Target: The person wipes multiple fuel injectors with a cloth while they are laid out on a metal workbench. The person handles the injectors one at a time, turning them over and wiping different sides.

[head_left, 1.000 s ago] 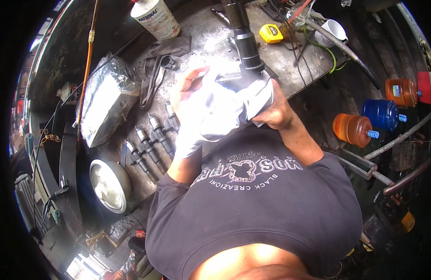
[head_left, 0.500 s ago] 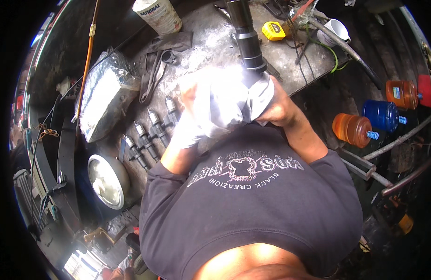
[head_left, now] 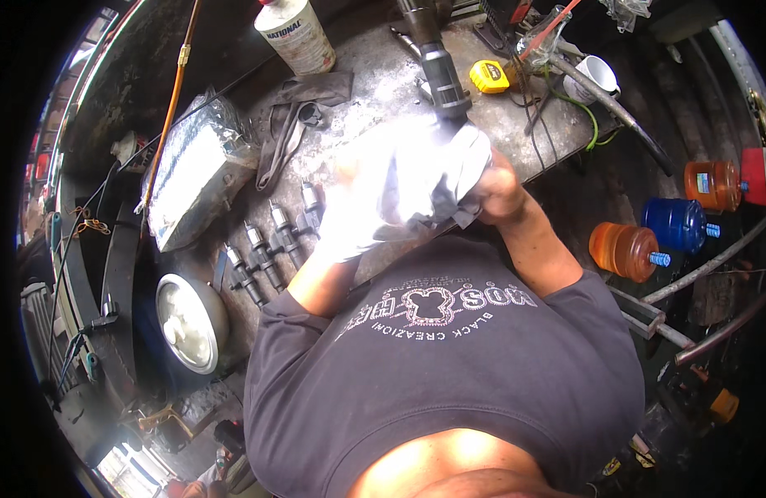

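A bunched white cloth (head_left: 437,170) is held above the bench's near edge, in front of my chest. My right hand (head_left: 501,189) has its fingers curled around the cloth's right side. On the other side, my left hand (head_left: 347,172) grips the cloth, which drapes down over the wrist. Strong glare washes out most of that hand and much of the cloth. Whatever may be inside the folds is hidden. A black stepped cylindrical piece (head_left: 441,75) reaches from the top of the view down to the cloth; I cannot tell whether they touch.
Several injector-like metal parts (head_left: 258,249) lie in a row left of my hands. Around the bench are a plastic-wrapped box (head_left: 202,178), a metal bowl-shaped lamp (head_left: 188,324), a dark strap (head_left: 287,137), a white can (head_left: 298,37), a yellow tape measure (head_left: 489,76) and a white mug (head_left: 595,79).
My right hand and the bunched cloth have shifted slightly, and the folds on the right lie differently. Bench items sit a little lower in the view. Both hands stay at the cloth.
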`<state>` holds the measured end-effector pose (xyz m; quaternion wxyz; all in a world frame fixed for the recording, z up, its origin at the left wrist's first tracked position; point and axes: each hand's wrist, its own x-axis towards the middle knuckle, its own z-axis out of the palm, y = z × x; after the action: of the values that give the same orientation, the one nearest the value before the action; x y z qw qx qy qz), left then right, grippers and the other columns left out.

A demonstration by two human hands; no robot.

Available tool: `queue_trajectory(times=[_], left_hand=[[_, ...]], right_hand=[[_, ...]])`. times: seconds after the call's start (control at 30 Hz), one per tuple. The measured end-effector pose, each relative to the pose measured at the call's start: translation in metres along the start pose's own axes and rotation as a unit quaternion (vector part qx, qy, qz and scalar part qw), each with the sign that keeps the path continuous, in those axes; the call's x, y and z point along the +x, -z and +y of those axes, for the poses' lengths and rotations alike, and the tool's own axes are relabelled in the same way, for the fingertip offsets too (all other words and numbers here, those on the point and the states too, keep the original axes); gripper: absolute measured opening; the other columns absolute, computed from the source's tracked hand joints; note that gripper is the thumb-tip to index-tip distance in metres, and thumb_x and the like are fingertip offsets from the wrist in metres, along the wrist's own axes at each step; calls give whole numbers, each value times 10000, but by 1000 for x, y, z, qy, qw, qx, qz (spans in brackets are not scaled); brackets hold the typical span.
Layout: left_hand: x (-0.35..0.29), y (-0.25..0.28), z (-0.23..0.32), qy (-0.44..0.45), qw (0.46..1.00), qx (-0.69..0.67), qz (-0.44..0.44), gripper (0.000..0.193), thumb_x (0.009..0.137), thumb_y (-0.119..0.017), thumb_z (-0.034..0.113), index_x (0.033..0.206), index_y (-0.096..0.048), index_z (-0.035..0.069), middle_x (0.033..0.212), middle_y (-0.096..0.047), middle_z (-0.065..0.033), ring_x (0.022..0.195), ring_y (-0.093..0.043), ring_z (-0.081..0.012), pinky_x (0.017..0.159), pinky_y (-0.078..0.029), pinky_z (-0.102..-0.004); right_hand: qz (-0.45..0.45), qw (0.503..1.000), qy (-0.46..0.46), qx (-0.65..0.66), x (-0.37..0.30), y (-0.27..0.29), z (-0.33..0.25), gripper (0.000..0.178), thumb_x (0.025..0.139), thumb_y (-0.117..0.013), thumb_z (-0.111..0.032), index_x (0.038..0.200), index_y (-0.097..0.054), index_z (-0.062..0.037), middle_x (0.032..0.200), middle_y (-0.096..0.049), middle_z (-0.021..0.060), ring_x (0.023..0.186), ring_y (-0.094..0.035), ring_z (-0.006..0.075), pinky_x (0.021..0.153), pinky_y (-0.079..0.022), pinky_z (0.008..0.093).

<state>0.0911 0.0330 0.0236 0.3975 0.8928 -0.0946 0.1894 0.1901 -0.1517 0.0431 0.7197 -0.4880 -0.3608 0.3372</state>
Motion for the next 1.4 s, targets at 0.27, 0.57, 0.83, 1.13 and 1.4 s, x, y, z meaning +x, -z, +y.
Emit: queue_trajectory(times=[0.27, 0.57, 0.83, 1.13, 1.4], left_hand=[[20, -20, 20, 60, 990, -66, 108, 169, 769, -623, 145, 887, -585, 31, 785, -585, -64, 680, -566, -159, 616, -455, -294], [26, -30, 7, 9, 995, 52, 89, 229, 786, -614, 179, 948, -554, 28, 889, -562, -63, 789, -551, -160, 692, -443, -301], [19, -25, 26, 119, 957, -194, 181, 303, 799, -616, 155, 1038, -513, 1, 857, -576, -62, 789, -573, -143, 754, -470, -279], [7, -15, 29, 138, 966, -188, 115, 291, 816, -623, 136, 1048, -530, -13, 850, -630, -45, 745, -623, -124, 674, -515, -253], [11, -9, 36, 137, 943, -242, 183, 315, 738, -646, 177, 990, -569, 5, 847, -611, -27, 724, -583, -94, 646, -469, -221]], right_hand=[[15, 975, 108, -194, 10, -8, -9, 160, 653, -627, -27, 812, -616, -24, 803, -607, 54, 745, -579, 179, 724, -454, 295], [131, 966, 20, -222, 4, -22, -9, 277, 632, -651, -50, 905, -631, -6, 828, -675, 97, 764, -650, 180, 711, -495, 295], [68, 947, 46, -310, 1, -20, -39, 279, 685, -690, -147, 902, -599, 2, 758, -636, 110, 665, -621, 164, 625, -486, 304], [190, 929, 239, -210, 24, -29, -14, 314, 733, -770, -170, 857, -523, -21, 728, -508, 14, 614, -445, 58, 538, -381, 211], [228, 914, 206, -263, 22, -23, -2, 339, 684, -812, -241, 750, -565, -18, 581, -490, -6, 506, -397, 50, 442, -329, 205]])
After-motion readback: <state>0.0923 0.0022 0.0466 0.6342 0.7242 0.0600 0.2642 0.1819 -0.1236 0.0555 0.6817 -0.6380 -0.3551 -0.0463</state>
